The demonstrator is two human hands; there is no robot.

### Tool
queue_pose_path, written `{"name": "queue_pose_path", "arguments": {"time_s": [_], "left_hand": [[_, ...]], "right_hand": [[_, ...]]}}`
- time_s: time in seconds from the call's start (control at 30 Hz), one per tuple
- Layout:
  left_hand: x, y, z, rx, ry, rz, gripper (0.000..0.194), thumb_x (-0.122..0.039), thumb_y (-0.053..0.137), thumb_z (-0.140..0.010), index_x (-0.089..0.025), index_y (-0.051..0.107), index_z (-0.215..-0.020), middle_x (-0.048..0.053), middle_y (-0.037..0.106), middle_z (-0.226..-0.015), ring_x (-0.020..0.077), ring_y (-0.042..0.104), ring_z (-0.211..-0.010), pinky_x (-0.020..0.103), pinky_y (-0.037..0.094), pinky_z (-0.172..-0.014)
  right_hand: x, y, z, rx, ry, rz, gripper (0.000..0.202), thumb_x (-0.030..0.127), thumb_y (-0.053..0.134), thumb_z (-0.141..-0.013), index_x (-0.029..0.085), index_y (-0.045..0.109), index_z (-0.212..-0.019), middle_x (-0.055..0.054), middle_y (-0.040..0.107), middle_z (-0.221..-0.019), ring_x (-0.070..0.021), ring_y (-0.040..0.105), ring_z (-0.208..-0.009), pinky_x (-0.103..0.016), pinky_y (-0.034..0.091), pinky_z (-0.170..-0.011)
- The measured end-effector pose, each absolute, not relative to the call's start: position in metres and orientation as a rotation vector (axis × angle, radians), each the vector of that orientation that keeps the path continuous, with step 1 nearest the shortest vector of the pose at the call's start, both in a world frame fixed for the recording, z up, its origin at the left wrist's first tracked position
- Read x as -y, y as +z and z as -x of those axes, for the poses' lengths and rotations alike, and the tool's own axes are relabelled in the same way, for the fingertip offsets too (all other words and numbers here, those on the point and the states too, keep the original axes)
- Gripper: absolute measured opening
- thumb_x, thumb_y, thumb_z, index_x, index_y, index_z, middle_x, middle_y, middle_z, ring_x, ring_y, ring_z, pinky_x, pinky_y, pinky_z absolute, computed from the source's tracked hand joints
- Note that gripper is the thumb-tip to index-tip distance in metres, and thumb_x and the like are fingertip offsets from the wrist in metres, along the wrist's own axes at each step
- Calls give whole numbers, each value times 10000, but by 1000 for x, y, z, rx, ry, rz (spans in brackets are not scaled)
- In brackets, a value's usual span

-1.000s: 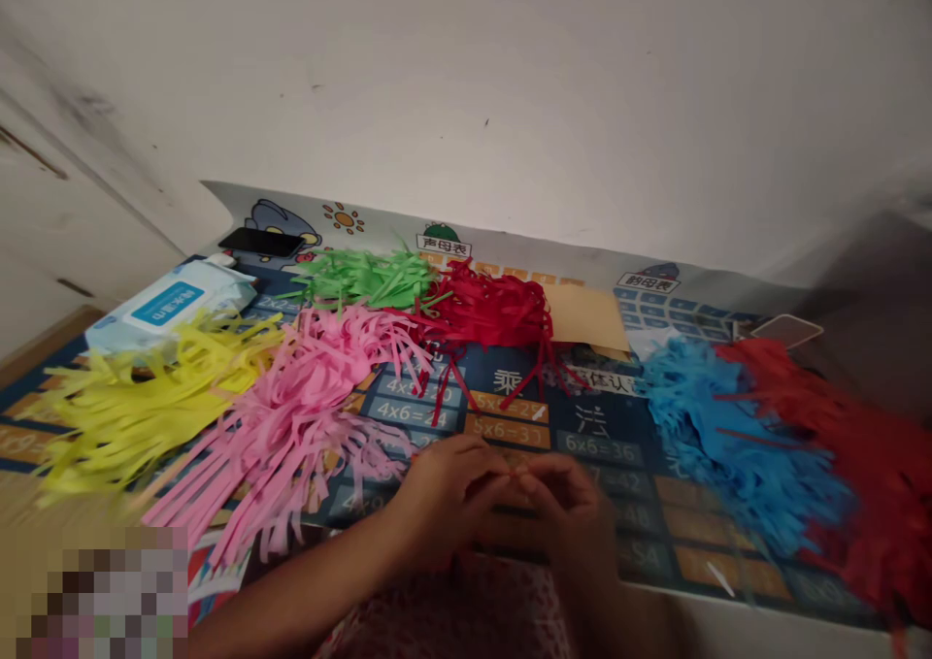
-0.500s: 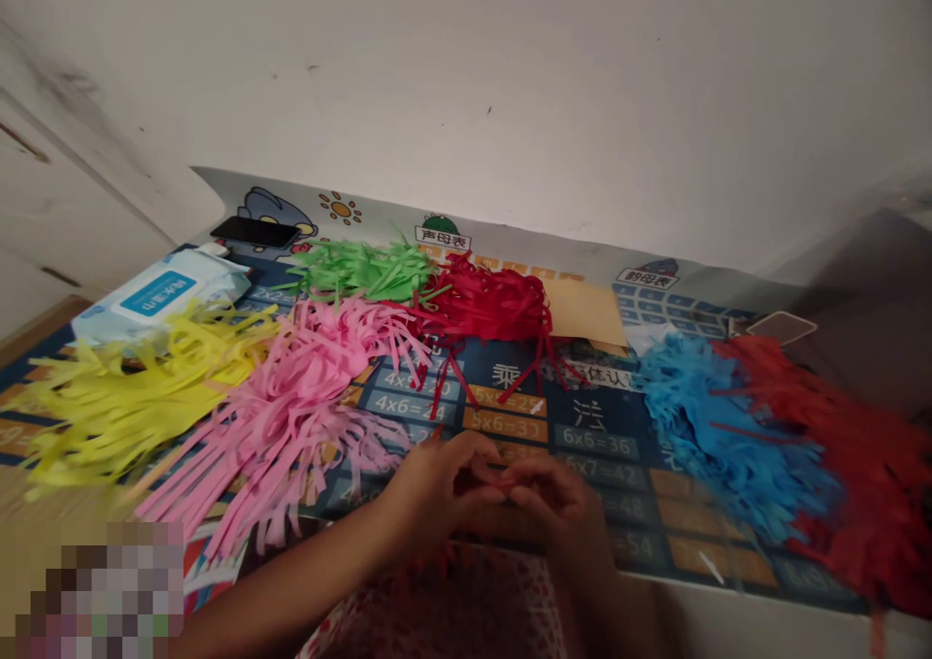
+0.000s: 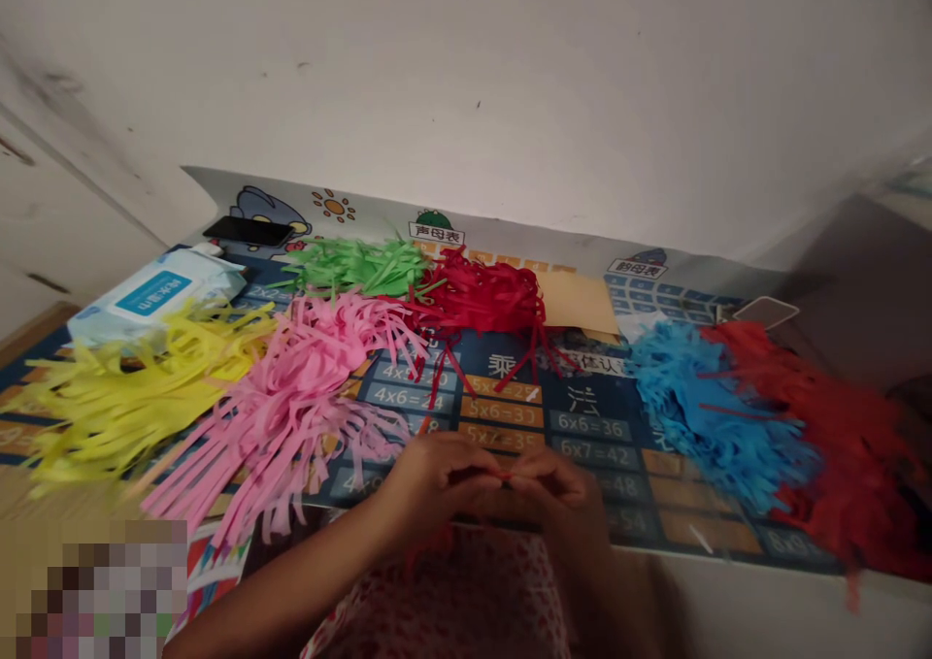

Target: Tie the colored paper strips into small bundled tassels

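My left hand [image 3: 437, 475] is closed in a pinch at the near edge of the table, its fingertips meeting those of my right hand [image 3: 553, 489]. Between the fingertips shows a small bit of an orange-red strip [image 3: 505, 477], which both hands grip. Some of the same orange-red material [image 3: 435, 540] hangs below my left wrist, over the patterned cloth on my lap. Most of the strip is hidden by my fingers. Ahead of my left hand lies a pink fringed bundle [image 3: 313, 368], and farther back a dark red one [image 3: 484, 295].
Yellow [image 3: 146, 382] and green [image 3: 364, 266] fringed bundles lie left, near a wet-wipes pack [image 3: 156, 295] and a black phone [image 3: 248, 232]. Blue [image 3: 717, 411] and red [image 3: 837, 436] bundles lie right. Tan paper [image 3: 575, 302] sits behind. A wall closes off the back.
My hands have tightened from looser, more open curls into a close pinch, fingertips drawn together on the strip. The view has shifted slightly; the bundles lie as before.
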State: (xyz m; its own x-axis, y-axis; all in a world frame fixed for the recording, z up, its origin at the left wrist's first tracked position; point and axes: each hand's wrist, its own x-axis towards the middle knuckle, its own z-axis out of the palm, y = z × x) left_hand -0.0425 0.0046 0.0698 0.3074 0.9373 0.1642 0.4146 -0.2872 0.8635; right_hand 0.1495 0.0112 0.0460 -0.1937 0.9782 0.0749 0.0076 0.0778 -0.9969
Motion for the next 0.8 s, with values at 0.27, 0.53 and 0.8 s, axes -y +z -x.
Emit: {"name": "queue_pose_path", "arguments": {"time_s": [0.27,0.53,0.8], "left_hand": [[4,71,39,-1266,1075,-2088,150,-300,616,-875,-196,686,-956,62,716,-950,182,656,-891,274,513,-794],[7,74,32,-1085,1222,-2130,76,-194,590,-889,-191,665,-902,39,725,-835,147,664,-808,265,523,-834],[6,75,30,-1003,1380,-2180,91,-174,595,-886,-195,683,-893,40,736,-863,137,677,-826,247,530,-809]], "right_hand": [[-6,56,-153,1601,1072,1089,91,244,685,-797,267,681,-709,5,664,-711,-178,616,-684,-289,468,-647],[4,63,-157,1699,890,1097,90,250,653,-832,302,685,-766,-2,665,-733,-199,616,-696,-318,475,-641],[10,77,-155,1748,836,1109,101,227,634,-861,292,689,-808,-2,679,-768,-189,627,-719,-311,488,-682]]}}
